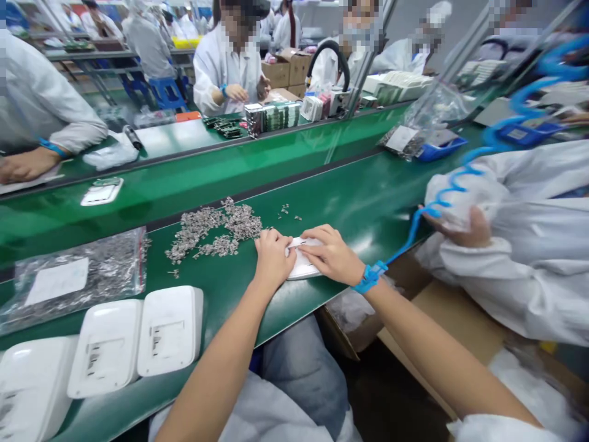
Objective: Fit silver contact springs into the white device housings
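Observation:
A white plastic housing (301, 271) lies on the green worktable in front of me, partly hidden by my fingers. My left hand (275, 256) grips its left side with curled fingers. My right hand (332, 253) wears a blue wrist strap (369, 277) and has its fingers closed on the housing's upper right part. Any small piece under the fingertips is too hidden to make out. Just left of my hands is a loose heap of small metal parts (224, 228). A few more lie scattered beyond the housing.
White housings (170, 331) stand in a row at left, beside a clear bag of metal parts (115, 264). A coiled blue cord (469, 161) runs from my strap up right, past a co-worker's hand (473, 230). Cardboard boxes (427, 313) sit below the table edge (294, 320).

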`<state>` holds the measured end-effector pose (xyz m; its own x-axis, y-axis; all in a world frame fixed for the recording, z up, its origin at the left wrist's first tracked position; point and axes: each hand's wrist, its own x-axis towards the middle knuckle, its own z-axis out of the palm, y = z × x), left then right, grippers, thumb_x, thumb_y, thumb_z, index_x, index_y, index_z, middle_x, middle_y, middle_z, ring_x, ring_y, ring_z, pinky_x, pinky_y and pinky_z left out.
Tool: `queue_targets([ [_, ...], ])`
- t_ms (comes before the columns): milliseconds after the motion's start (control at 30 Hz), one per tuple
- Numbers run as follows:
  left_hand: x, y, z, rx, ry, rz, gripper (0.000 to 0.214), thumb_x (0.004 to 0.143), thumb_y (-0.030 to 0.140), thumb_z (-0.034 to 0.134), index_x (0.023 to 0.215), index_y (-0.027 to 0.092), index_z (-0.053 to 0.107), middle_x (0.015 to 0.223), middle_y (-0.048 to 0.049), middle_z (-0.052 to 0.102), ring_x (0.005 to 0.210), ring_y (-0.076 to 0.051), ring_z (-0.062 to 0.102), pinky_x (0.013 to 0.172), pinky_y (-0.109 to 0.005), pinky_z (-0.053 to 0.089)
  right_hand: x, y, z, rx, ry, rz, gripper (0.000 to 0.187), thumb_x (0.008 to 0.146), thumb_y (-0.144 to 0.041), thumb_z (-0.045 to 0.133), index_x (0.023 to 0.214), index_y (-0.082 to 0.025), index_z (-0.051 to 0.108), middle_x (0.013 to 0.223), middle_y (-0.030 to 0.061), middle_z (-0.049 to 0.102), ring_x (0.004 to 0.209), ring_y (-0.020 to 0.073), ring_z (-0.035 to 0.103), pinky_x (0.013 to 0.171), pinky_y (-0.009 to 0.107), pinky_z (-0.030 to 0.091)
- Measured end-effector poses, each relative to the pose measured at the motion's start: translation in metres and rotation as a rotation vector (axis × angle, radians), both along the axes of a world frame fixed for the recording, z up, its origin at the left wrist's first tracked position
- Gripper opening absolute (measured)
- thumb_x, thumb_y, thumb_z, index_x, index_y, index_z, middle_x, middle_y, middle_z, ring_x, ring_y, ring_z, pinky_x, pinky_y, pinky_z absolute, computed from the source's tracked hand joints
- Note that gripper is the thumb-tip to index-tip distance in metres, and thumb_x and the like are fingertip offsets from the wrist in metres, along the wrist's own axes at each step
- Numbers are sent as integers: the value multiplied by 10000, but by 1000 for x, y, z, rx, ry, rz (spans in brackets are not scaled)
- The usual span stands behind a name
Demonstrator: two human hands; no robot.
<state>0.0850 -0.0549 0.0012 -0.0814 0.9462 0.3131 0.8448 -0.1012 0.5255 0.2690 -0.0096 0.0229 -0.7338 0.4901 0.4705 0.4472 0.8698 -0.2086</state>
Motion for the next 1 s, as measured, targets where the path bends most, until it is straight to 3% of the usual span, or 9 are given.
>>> queue_targets([
  [400,-4,-3,5,39,158,-28,147,929,264,588,898,204,718,891,-49,601,975,-217,514,846,-382,351,-1,-3,1,74,-38,-12,264,1010,-244,520,984,-217,781,1191,110,650,1077,266,498,859,412,389],
  [1000,-7,-2,8,26,174,-48,193,941,294,562,877,206,721,904,-57,591,970,-215,508,842,-380,355,-4,-1,4,71,-68,4,253,992,-231,533,970,-211,784,1169,116,655,1066,262,520,860,404,411],
])
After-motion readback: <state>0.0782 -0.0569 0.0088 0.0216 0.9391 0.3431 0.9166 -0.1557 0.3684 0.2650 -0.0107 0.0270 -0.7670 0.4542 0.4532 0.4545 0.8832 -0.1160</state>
